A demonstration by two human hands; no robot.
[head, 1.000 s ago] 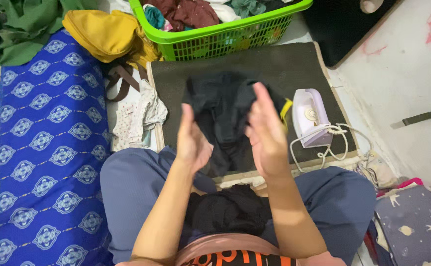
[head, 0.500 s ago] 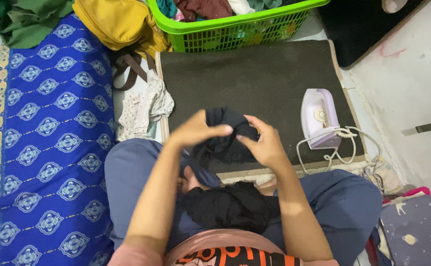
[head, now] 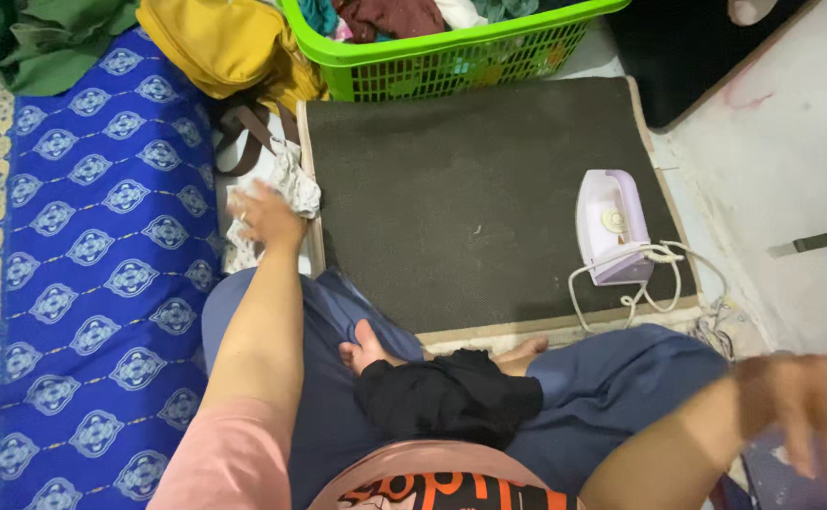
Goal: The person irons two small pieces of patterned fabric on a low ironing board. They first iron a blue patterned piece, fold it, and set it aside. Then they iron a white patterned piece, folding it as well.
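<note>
My left hand (head: 267, 215) reaches out to the left and rests on a small white patterned garment (head: 292, 181) lying beside the dark ironing mat (head: 470, 189). Whether its fingers have closed on the cloth I cannot tell. My right hand (head: 810, 401) is blurred at the lower right, fingers spread, with nothing in it. A bundled black cloth (head: 446, 397) sits in my lap between my blue trouser legs. The mat's surface is bare apart from the iron.
A pale purple iron (head: 612, 227) stands on the mat's right edge, its white cord (head: 659, 283) looped beside it. A green laundry basket (head: 451, 57) full of clothes stands behind. Yellow cloth (head: 215, 42) and a blue patterned spread (head: 102, 236) lie to the left.
Both hands let go of the black garment they held over the mat. My left hand moved left onto the white garment; my right hand swung down to the lower right.
</note>
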